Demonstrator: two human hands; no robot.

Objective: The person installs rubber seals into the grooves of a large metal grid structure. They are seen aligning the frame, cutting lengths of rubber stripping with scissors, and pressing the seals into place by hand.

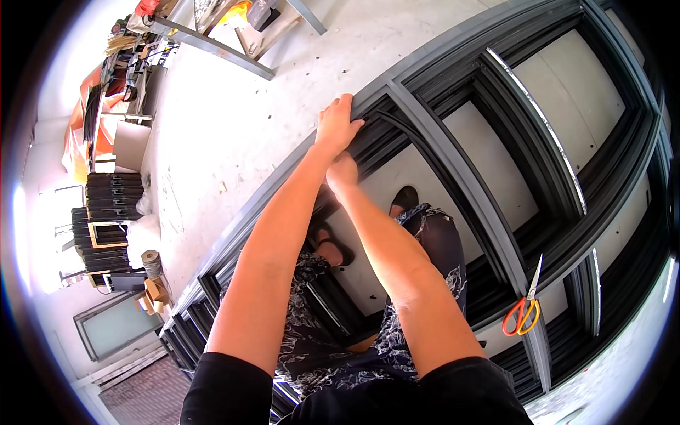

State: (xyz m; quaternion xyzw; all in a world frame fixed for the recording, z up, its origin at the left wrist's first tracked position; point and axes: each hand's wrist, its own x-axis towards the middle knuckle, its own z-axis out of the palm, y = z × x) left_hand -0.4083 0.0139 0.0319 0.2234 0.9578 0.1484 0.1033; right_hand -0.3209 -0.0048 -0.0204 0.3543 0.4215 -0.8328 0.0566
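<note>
My left hand [338, 124] straddles the grey outer rail of a dark metal window frame [453, 170], its fingers over the outer side and its thumb inside. Just below it, my right hand [343, 172] is closed at the inner edge of the same rail. Its fingers are turned away, so whatever they hold is hidden. A thin black strip [400, 122] curves loose from the frame's corner near my left thumb. Scissors [524, 312] with red and yellow handles lie on a crossbar to the right, blades slightly apart.
My feet stand on the floor inside the frame opening, with a shoe [335, 249] close to its bars. More dark frames are stacked at the right. A metal rack [212, 49] stands beyond on the left; cardboard boxes [152, 296] and stacked black frames [113, 195] line the left wall.
</note>
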